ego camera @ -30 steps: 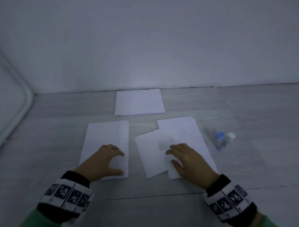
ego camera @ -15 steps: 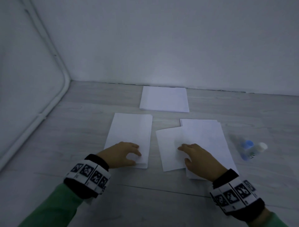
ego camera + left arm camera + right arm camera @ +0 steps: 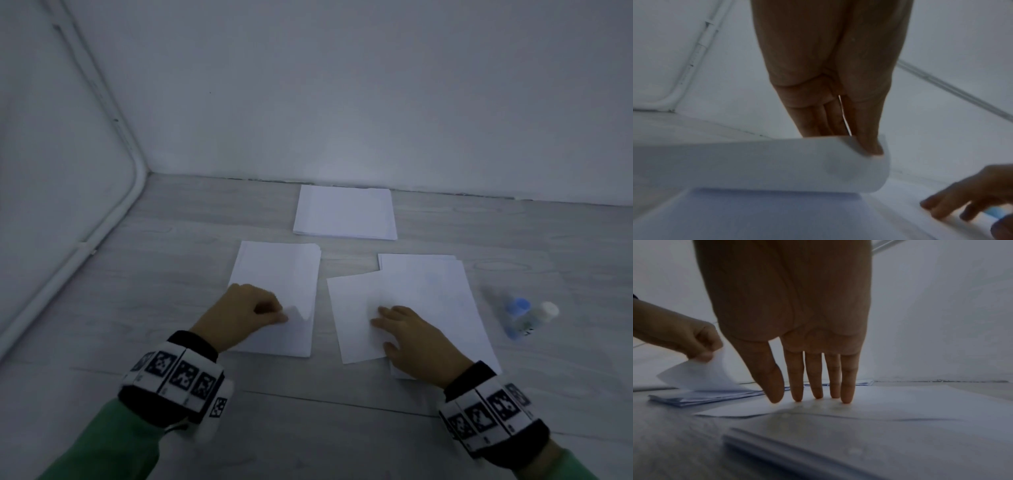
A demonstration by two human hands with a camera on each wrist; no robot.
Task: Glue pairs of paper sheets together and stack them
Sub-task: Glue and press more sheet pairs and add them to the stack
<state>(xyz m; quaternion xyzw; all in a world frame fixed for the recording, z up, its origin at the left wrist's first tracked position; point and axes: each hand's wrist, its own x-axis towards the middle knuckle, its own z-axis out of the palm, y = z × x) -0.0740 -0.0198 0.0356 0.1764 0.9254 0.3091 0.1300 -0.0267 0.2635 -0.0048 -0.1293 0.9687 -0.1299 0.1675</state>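
Observation:
Three lots of white paper lie on the grey floor. My left hand [image 3: 263, 310] pinches the near right corner of the top sheet [image 3: 294, 308] of the left pile [image 3: 274, 274] and curls it upward; the left wrist view shows the curled sheet [image 3: 777, 164] between thumb and fingers. With straight fingers, my right hand [image 3: 394, 317] presses on a single skewed sheet [image 3: 352, 308] that overlaps the right pile [image 3: 442, 291]. Its fingertips [image 3: 818, 395] touch the sheet [image 3: 838, 408]. A third stack [image 3: 344, 212] lies farther back by the wall.
A small glue bottle [image 3: 524, 317] with a blue part and a white cap lies on the floor right of the right pile, blurred. White walls [image 3: 308, 85] close the back and left, with a pipe [image 3: 113, 219] along the left wall's foot.
My left hand has closed on the corner of the left pile's top sheet and lifted it into a curl. My right hand stays pressed on the skewed sheet. The head view has shifted.

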